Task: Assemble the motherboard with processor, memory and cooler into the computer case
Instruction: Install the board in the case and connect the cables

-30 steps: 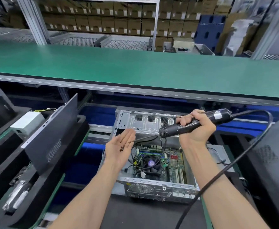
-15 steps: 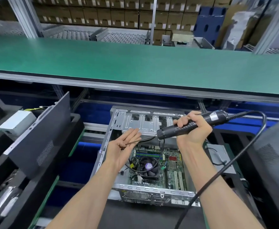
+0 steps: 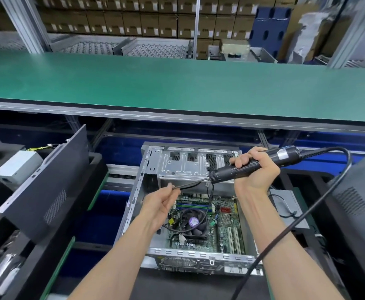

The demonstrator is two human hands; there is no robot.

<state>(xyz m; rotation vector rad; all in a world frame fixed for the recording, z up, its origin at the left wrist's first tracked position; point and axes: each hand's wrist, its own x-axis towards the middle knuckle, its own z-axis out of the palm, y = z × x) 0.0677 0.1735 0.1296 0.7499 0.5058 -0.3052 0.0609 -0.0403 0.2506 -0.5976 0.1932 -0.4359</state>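
An open grey computer case (image 3: 134, 198) lies on its side below me. Inside it sits a green motherboard (image 3: 227, 226) with a black cooler fan (image 3: 193, 223) and memory sticks (image 3: 190, 206). My right hand (image 3: 254, 172) grips a black electric screwdriver (image 3: 242, 167) held level above the case, its bit pointing left. My left hand (image 3: 161, 204) has its fingers curled, and their tips pinch the end of the bit (image 3: 175, 187). Any screws in that hand are hidden.
The screwdriver's black cable (image 3: 302, 217) loops down past my right arm. A dark case side panel (image 3: 47, 182) leans in a black tray at the left, beside a grey box (image 3: 15, 165). Above the case runs a green conveyor belt (image 3: 177, 89). Another dark case (image 3: 359, 200) stands at the right.
My left hand, open palm-up with small screws one second ago, has curled and now pinches the screwdriver bit's tip. The view has shifted down toward the case.
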